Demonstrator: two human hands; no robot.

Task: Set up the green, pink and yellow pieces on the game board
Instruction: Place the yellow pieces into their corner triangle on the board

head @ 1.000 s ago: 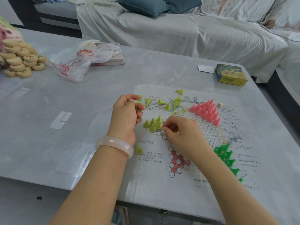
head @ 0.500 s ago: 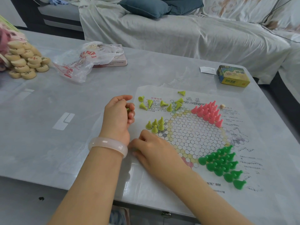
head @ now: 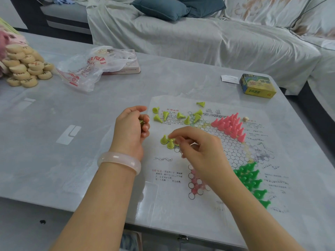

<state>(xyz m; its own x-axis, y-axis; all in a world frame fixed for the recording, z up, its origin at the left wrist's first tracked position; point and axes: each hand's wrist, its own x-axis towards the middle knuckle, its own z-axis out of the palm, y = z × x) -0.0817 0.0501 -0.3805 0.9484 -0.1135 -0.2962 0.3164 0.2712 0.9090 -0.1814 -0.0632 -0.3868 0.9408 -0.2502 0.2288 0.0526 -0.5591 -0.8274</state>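
Note:
The paper game board [head: 233,151] with a hexagon grid lies on the grey table. Pink pieces [head: 230,125] stand packed in its far corner, and green pieces [head: 250,178] fill the near right corner. Three yellow pieces [head: 165,140] stand at the left corner; several more yellow pieces [head: 178,115] lie loose at the board's far left. My left hand [head: 132,127] rests curled beside the board, with a yellow piece showing in its fingers. My right hand [head: 197,147] hovers over the standing yellow group, thumb and fingers pinched on a yellow piece.
A small beige die [head: 245,119] sits by the pink pieces. A yellow-green box [head: 257,86] and white card [head: 229,79] lie at the far right. A plastic bag [head: 87,71], pink box [head: 125,70] and wooden discs [head: 25,67] are far left. A covered sofa [head: 199,33] stands behind.
My right hand went down to the board's near left edge, then came back up to the standing yellow group. The left hand stayed curled beside the board.

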